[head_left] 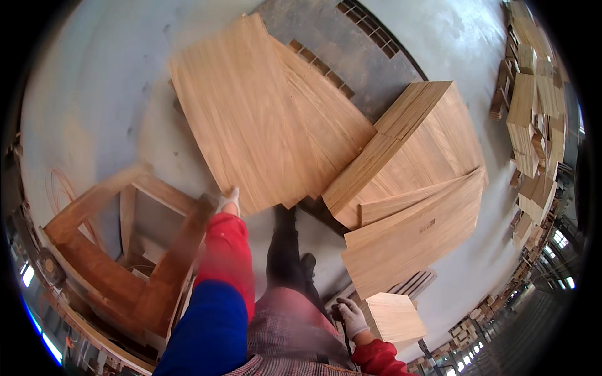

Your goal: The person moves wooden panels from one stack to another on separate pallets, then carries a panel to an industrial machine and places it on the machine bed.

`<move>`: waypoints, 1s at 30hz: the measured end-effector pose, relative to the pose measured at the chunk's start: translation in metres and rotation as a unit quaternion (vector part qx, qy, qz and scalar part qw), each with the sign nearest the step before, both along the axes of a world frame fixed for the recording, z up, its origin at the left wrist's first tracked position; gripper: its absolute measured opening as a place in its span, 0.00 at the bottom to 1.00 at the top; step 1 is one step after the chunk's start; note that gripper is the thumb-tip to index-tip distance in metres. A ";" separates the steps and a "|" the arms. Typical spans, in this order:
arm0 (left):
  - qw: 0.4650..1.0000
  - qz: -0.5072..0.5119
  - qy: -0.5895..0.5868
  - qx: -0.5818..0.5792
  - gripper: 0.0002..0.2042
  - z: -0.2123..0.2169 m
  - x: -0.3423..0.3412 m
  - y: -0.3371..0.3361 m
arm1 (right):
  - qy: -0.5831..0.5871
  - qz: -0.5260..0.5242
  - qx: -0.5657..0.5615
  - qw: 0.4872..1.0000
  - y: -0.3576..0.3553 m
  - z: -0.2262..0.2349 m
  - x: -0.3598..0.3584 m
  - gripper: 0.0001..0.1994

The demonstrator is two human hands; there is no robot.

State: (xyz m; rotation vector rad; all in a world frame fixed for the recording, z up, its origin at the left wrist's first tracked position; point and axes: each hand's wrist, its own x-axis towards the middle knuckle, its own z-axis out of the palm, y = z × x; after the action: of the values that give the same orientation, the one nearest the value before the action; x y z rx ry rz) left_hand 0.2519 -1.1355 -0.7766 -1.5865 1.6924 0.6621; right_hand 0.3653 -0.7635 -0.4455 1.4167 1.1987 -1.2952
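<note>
The left hand [228, 202] pinches the near-left corner of the board [232, 119], whose long axis runs far and slightly left. The right hand [355, 318], farther off, is half curled; I cannot tell whether it holds anything.

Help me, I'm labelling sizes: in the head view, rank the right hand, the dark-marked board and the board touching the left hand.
Largest to smallest:
1. Board touching the left hand: the board
2. Dark-marked board
3. Right hand
</note>
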 end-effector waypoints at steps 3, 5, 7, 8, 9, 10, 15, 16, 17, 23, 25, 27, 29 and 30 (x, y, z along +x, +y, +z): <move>0.999 0.036 0.036 0.004 0.45 -0.015 -0.010 -0.007 | 0.039 0.086 0.021 0.995 0.002 -0.014 -0.009 0.15; 0.995 0.020 0.090 0.023 0.44 -0.025 0.010 -0.022 | 0.112 0.196 0.029 0.974 0.003 -0.032 -0.022 0.14; 0.987 0.035 0.140 0.067 0.39 -0.028 0.022 -0.016 | 0.299 0.464 0.059 0.832 -0.025 -0.038 -0.104 0.15; 0.981 0.041 0.167 0.091 0.37 -0.025 0.021 -0.011 | 0.298 0.507 0.045 0.808 -0.040 -0.043 -0.153 0.16; 0.971 0.085 0.177 0.139 0.35 -0.020 0.014 0.001 | 0.398 0.519 0.079 0.752 -0.045 -0.066 -0.183 0.17; 0.956 0.130 0.186 0.186 0.33 -0.013 0.006 0.015 | 0.418 0.524 0.091 0.737 -0.048 -0.090 -0.216 0.18; 0.899 0.257 0.217 0.280 0.26 -0.010 -0.011 0.041 | 0.419 0.575 0.221 0.667 -0.038 -0.229 -0.366 0.24; 0.874 0.292 0.244 0.302 0.25 -0.013 -0.013 0.047 | 0.380 0.599 0.247 0.660 -0.027 -0.246 -0.386 0.26; 0.848 0.328 0.269 0.316 0.25 -0.017 -0.012 0.049 | 0.351 0.622 0.251 0.653 -0.023 -0.262 -0.400 0.27; 0.775 0.469 0.228 0.357 0.22 -0.022 -0.033 0.068 | 0.312 0.631 0.285 0.651 -0.001 -0.322 -0.416 0.36; 0.769 0.456 0.251 0.371 0.22 -0.031 -0.031 0.062 | 0.313 0.611 0.289 0.667 -0.008 -0.323 -0.414 0.36; 0.765 0.457 0.254 0.376 0.22 -0.031 -0.029 0.061 | 0.299 0.604 0.276 0.685 -0.011 -0.315 -0.423 0.36; 0.762 0.472 0.239 0.373 0.22 -0.025 -0.035 0.063 | 0.283 0.607 0.273 0.690 -0.009 -0.312 -0.425 0.35; 0.763 0.468 0.246 0.372 0.23 -0.025 -0.034 0.063 | 0.281 0.607 0.273 0.691 -0.011 -0.310 -0.425 0.35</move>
State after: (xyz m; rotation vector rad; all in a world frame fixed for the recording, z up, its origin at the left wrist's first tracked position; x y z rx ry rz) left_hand 0.2183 -1.0728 -0.8013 -1.6046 0.5664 2.0962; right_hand -0.0594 -0.7749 -0.7557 0.1866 2.4628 -0.3376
